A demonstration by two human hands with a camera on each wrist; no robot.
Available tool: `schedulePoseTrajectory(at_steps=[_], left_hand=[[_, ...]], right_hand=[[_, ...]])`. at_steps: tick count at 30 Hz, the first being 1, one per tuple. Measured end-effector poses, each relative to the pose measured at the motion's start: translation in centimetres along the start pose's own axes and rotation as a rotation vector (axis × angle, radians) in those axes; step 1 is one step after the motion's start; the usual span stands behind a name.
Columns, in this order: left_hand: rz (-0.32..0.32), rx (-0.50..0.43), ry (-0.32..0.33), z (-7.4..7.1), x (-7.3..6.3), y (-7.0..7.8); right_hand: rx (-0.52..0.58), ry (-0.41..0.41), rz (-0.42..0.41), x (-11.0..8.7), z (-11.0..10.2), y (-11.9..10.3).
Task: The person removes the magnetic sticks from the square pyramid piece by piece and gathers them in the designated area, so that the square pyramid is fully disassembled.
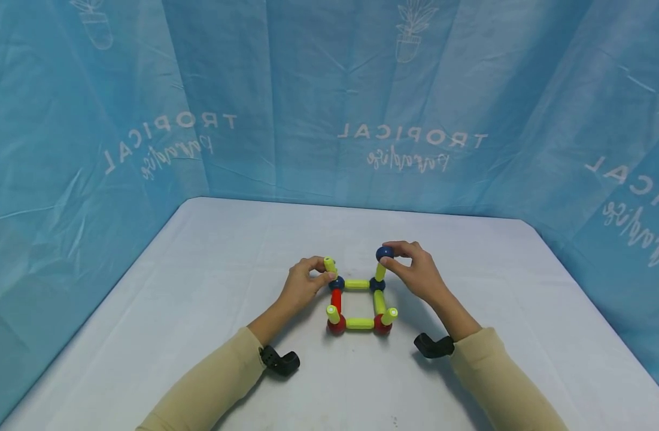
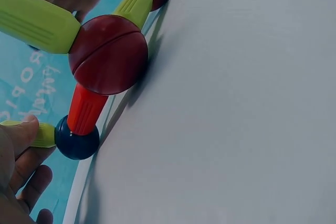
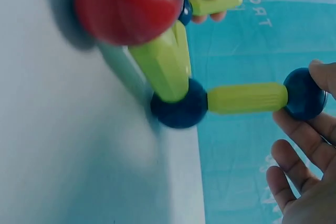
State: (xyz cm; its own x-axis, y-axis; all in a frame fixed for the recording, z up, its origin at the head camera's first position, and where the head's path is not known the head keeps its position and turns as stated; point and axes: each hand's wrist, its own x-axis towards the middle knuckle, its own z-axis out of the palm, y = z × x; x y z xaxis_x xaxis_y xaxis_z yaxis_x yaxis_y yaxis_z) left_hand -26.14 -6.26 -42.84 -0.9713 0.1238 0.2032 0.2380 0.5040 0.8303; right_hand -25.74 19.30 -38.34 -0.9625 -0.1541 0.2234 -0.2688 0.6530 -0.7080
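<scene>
A square frame of rods and balls lies on the table, with two red balls (image 1: pixel 336 324) in front and two blue balls (image 1: pixel 377 284) behind. One side is a red rod (image 2: pixel 87 109); the other sides are yellow-green rods (image 1: pixel 360 324). A yellow-green rod stands up from each corner. My left hand (image 1: pixel 302 283) pinches the upright rod (image 1: pixel 330 264) at the back left corner. My right hand (image 1: pixel 418 272) holds a blue ball (image 3: pixel 304 94) between thumb and fingers, on the top end of the back right upright rod (image 3: pixel 247 98).
The white table (image 1: pixel 221 251) extends around the frame on all sides. Blue printed curtains (image 1: pixel 307 167) hang behind and beside it. A black wrist camera (image 1: pixel 279 361) is strapped to the left wrist, another black camera (image 1: pixel 434 346) to the right.
</scene>
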Motion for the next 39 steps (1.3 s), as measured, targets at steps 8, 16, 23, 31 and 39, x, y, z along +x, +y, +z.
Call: schedulePoseTrajectory(at_steps=[8,16,23,31,39], left_hand=[[-0.001,0.021,0.024,-1.3,-0.4,-0.4],[-0.051,0.024,0.003,-2.7,-0.4,-1.2],[-0.043,-0.004,-0.051,-4.8,0.1,-2.4],[-0.044,0.036,-0.095,-6.7,1.2,-3.3],[-0.049,0.102,-0.086,-6.9,1.7,-3.3]], right_hand=[[0.007,0.004,0.013,-0.2,-0.4,0.7],[0.016,-0.031,0.022,-0.2,-0.3,1.5],[-0.005,-0.12,0.051,-0.7,0.4,2.3],[-0.06,-0.214,0.099,-0.8,1.6,1.9],[-0.124,-0.233,0.066,-0.2,1.8,2.5]])
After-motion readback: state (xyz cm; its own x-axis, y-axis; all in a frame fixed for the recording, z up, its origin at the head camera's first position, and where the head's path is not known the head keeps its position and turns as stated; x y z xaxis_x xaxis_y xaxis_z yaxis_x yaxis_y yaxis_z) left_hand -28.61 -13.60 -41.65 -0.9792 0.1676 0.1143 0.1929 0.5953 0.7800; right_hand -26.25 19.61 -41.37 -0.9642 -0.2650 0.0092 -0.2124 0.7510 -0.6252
